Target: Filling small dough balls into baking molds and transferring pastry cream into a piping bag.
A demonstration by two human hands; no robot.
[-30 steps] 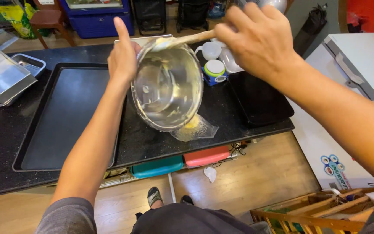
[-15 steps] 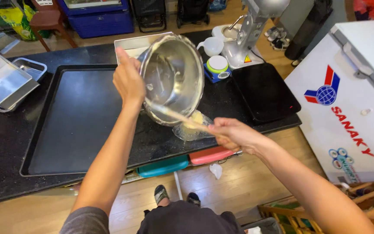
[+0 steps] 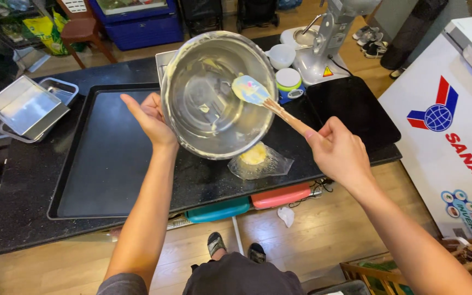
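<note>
My left hand [image 3: 151, 119] grips the rim of a steel mixing bowl [image 3: 203, 117], tilted so its smeared inside faces me, above a clear plastic bag [image 3: 259, 162] with pale yellow batter in it. My right hand [image 3: 338, 152] holds the wooden handle of a spatula [image 3: 258, 95], whose pale blade rests against the bowl's inner wall near the right rim. Batter streaks coat the bowl's edge.
A large black baking tray [image 3: 99, 164] lies on the dark counter [image 3: 23, 186]. Stacked metal pans [image 3: 25, 106] sit at the left. A stand mixer [image 3: 323, 43], small cups [image 3: 288, 82] and a black slab [image 3: 356, 109] stand behind. A white chest freezer [image 3: 454, 125] is at the right.
The spatula has gone from the bowl's lower edge over the bag up into the bowl's right side. The bowl has tipped to face me more.
</note>
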